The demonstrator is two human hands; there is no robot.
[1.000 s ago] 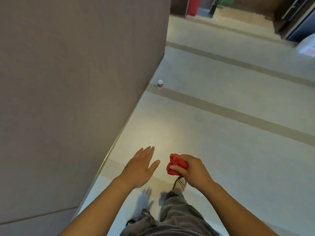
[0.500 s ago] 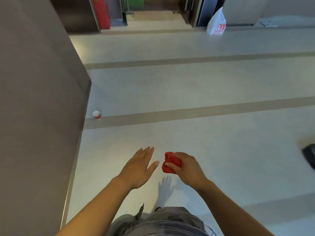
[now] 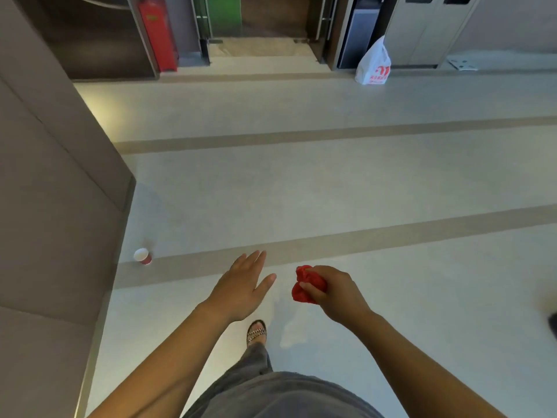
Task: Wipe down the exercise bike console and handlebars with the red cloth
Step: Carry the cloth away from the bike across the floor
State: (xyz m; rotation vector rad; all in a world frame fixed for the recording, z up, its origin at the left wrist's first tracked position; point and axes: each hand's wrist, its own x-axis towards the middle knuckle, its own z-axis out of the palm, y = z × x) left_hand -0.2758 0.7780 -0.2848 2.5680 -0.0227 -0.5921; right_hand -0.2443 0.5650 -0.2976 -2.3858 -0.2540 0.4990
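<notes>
The red cloth (image 3: 307,285) is bunched into a ball in my right hand (image 3: 337,292), held at waist height over the pale floor. My left hand (image 3: 242,286) hovers beside it, a short gap to the left, palm down with fingers spread and nothing in it. No exercise bike, console or handlebars appear in the head view. My sandalled foot (image 3: 256,331) steps forward below the hands.
A brown wall (image 3: 54,206) runs along the left, its corner ahead. A small red paper cup (image 3: 143,256) stands on the floor by that wall. Far ahead are a white plastic bag (image 3: 373,64), a red cabinet (image 3: 156,31) and grey metal bins (image 3: 428,28). A dark object (image 3: 553,325) sits at the right edge.
The view has swung right, away from the wall, showing more floor and the far doorway. Both hands keep their pose, the cloth still in my right hand. A foot has stepped forward.
</notes>
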